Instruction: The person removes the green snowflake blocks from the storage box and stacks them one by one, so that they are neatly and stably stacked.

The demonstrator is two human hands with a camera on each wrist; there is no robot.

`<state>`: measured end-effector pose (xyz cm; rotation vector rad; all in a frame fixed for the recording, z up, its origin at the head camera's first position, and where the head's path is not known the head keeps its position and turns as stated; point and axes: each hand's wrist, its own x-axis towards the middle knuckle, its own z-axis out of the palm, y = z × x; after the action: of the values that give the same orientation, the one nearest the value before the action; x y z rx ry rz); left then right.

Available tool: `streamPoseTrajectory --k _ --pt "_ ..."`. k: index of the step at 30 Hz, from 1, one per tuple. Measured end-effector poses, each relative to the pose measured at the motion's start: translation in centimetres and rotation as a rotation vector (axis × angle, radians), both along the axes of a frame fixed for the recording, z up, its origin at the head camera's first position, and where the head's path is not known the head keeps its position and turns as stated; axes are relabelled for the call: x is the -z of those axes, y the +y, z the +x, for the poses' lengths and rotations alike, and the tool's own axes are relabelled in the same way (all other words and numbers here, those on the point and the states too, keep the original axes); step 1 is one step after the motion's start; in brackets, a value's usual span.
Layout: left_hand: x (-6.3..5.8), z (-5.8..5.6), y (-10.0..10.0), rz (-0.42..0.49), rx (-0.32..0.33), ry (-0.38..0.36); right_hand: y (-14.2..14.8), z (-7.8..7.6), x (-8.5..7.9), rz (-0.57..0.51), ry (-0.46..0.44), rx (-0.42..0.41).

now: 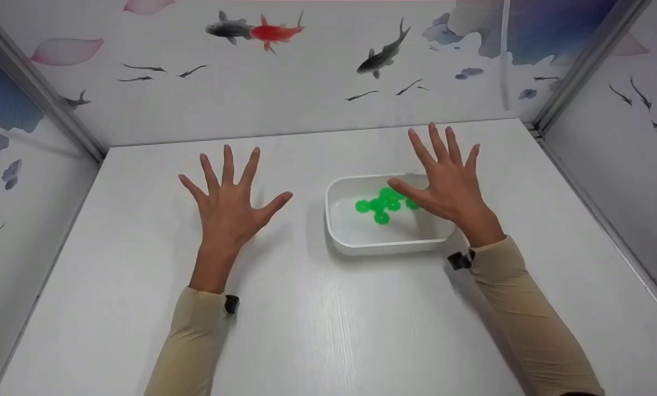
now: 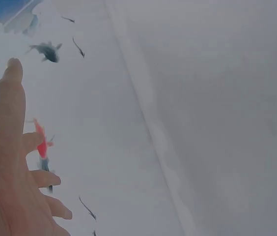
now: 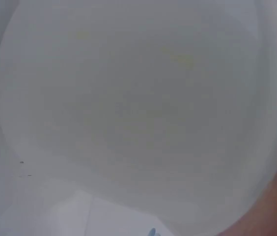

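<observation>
My left hand (image 1: 226, 214) is held over the left part of the white table, fingers straight and spread wide, with nothing in it. In the left wrist view, the thumb and fingertips of that left hand (image 2: 6, 162) show along the left edge. The right hand (image 1: 449, 187), also spread flat, overlaps the right end of a white rectangular tub (image 1: 383, 245). Inside the tub lie several small bright green flower-shaped pieces (image 1: 376, 205), some partly hidden behind the right thumb. A pale rounded white surface (image 3: 138, 108) fills most of the right wrist view.
The white tabletop (image 1: 306, 319) meets a back panel (image 1: 317, 104) printed with fish and petals. Similar panels stand at both sides, joined by grey metal corner posts (image 1: 592, 63). Each beige sleeve (image 1: 193, 330) has a small black device (image 1: 231, 304) at its cuff.
</observation>
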<state>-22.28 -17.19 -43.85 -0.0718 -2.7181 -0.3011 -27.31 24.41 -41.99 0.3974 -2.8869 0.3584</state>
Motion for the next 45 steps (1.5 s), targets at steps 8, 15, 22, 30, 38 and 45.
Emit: streamPoseTrajectory --k 8,15,22,30,38,45 --pt "-0.1 0.2 1.4 -0.018 0.059 0.066 0.6 0.5 -0.1 -0.076 0.120 -0.041" --pt "-0.2 0.6 2.9 -0.018 0.120 0.105 1.4 0.9 0.4 -0.144 0.206 -0.065" --pt "-0.2 1.1 4.6 0.009 0.196 0.106 2.3 1.4 1.1 -0.183 0.169 -0.030" --pt "0.0 1.5 6.2 0.059 0.258 0.077 3.0 1.7 1.9 -0.161 0.078 0.001" --pt "0.2 1.9 7.2 0.097 0.305 0.072 3.1 1.5 2.5 -0.135 -0.023 0.033" --pt "0.3 2.1 8.3 0.083 0.348 0.093 2.9 1.5 2.7 -0.124 -0.099 0.032"
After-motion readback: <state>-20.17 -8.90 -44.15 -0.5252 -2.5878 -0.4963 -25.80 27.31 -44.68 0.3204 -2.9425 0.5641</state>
